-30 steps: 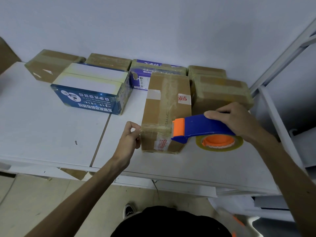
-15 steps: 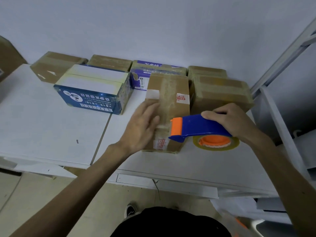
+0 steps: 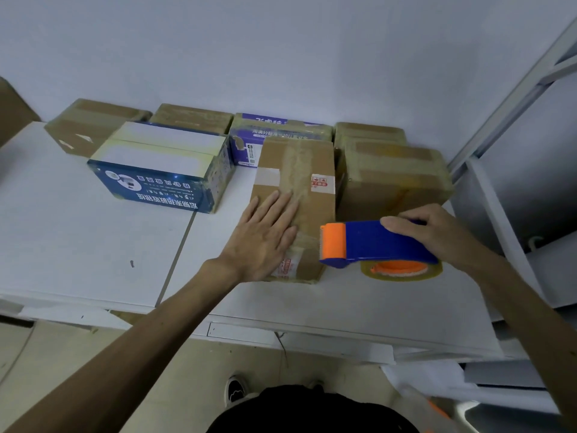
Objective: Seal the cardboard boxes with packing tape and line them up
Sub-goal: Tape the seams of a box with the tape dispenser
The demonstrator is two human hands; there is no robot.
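Observation:
A long brown cardboard box [image 3: 307,170] lies lengthwise on the white table [image 3: 78,245], a strip of clear tape running down its top. My left hand [image 3: 265,235] lies flat on the near end of that box, fingers straight and pressing the tape. My right hand [image 3: 437,232] grips the blue and orange tape dispenser [image 3: 371,243], which rests on the table just right of the box with its roll of tape [image 3: 402,271] underneath.
A blue printed box [image 3: 162,170] stands left of the brown one. Brown boxes [image 3: 393,179] and a purple box [image 3: 281,132] line the back wall. A white shelf frame [image 3: 505,214] rises at the right. The table's front edge is near my body.
My left hand left the tape end at the box's near corner, came onto the box top and now lies flat further up it. The dispenser has barely moved.

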